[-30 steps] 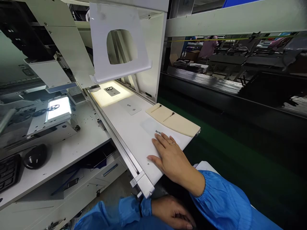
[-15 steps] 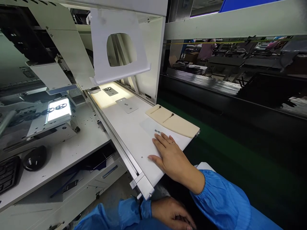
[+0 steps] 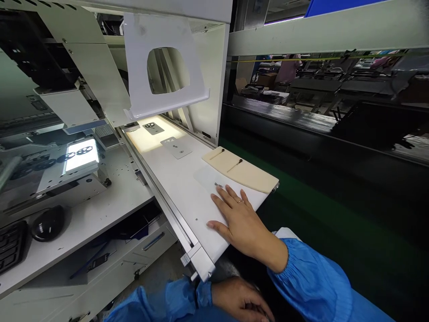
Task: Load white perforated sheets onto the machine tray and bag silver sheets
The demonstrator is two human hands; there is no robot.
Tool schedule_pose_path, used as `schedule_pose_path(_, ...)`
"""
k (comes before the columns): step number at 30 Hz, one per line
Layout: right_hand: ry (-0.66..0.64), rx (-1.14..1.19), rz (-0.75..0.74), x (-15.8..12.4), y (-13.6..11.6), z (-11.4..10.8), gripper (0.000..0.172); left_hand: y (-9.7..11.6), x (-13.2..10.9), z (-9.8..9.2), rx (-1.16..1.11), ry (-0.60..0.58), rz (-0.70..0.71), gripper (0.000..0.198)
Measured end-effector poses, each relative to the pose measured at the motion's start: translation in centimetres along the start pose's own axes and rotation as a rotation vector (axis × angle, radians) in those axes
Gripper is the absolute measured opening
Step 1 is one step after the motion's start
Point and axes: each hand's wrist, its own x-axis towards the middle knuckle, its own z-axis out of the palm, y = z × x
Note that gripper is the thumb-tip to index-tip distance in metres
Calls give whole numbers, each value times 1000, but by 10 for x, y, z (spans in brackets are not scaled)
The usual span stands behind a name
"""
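Observation:
My right hand (image 3: 239,219) lies spread and palm down on the white conveyor belt (image 3: 182,192), near its front end. Its fingertips rest at the edge of a thin, pale translucent sheet (image 3: 203,175) with small dark print. The hand may cover part of this sheet. Farther along the belt lies a grey rectangular panel (image 3: 176,148) with small markings. A second grey panel (image 3: 153,129) with dark rings sits under the light. My left hand (image 3: 238,298) rests low in front of me, below the belt end, with fingers curled; nothing shows in it.
A cream guide plate (image 3: 243,169) with two slotted screws borders the belt on the right. A metal rail (image 3: 157,197) runs along its left. Above hangs a white cover (image 3: 167,100) with a cutout. A black mouse (image 3: 48,222) and keyboard (image 3: 12,245) sit left.
My right hand has shifted very slightly to the right, and a bit more of the sheet's print shows. The left hand stays in place, and the view has moved a little.

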Motion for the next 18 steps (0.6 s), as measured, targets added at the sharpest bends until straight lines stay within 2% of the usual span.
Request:
schedule_pose_path(3,-13,15,-19,-1,-3,0,74,0,0,0,-20,-4,15,33)
schedule_pose_path(12,52,27,-16,6,-3,2,70,4,1,-3,14,-23,31,35)
schedule_pose_path(18,21,42,2,9,0,-1,68,13,-1,-8,50,-26,43,33)
